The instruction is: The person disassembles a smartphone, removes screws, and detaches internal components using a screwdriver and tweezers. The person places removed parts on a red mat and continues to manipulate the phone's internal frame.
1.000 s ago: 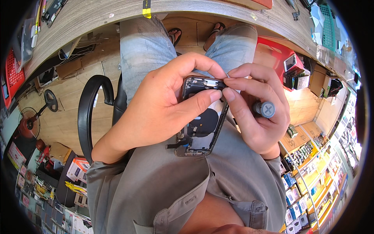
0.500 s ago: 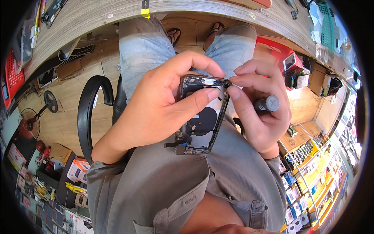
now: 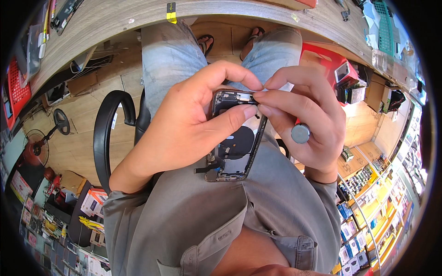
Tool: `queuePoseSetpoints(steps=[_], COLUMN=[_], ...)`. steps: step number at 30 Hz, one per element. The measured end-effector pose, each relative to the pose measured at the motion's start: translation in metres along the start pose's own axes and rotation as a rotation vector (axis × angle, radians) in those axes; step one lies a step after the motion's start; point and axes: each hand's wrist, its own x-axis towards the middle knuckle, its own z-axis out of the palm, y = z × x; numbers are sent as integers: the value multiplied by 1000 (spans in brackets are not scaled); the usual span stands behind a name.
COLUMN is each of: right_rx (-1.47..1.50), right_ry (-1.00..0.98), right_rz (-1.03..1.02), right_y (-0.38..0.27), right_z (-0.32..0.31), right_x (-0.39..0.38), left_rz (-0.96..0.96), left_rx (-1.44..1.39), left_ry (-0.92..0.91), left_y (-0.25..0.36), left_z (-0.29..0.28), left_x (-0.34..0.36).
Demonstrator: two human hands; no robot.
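The left hand [image 3: 182, 122] clasps the opened phone housing [image 3: 239, 142] before the grey shirt [image 3: 198, 211], long axis toward the table [image 3: 106, 18]. The right hand [image 3: 317, 110] pinches at its far-right corner (fingertip contents hidden), palming a grey cylinder [image 3: 300, 133].

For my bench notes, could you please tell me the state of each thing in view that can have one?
Phone: opened, insides exposed, in left hand
Ribbon cable: sticking out past phone's left edge
Grey round-ended tool: tucked in right hand
Grey shirt: open at the neck
Fan: running or not, cannot tell
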Motion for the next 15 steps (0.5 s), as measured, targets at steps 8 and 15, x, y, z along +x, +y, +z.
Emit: queuePoseSetpoints(steps=[8, 15], right_rx=[-129, -335], right_ry=[-79, -85], right_rz=[-43, -195], right_y=[0, -10], right_z=[-10, -10], right_x=[6, 9], left_rz=[-16, -42], left_rx=[13, 24], left_ry=[-5, -9], left_y=[2, 7], left_z=[3, 0], left_x=[0, 1])
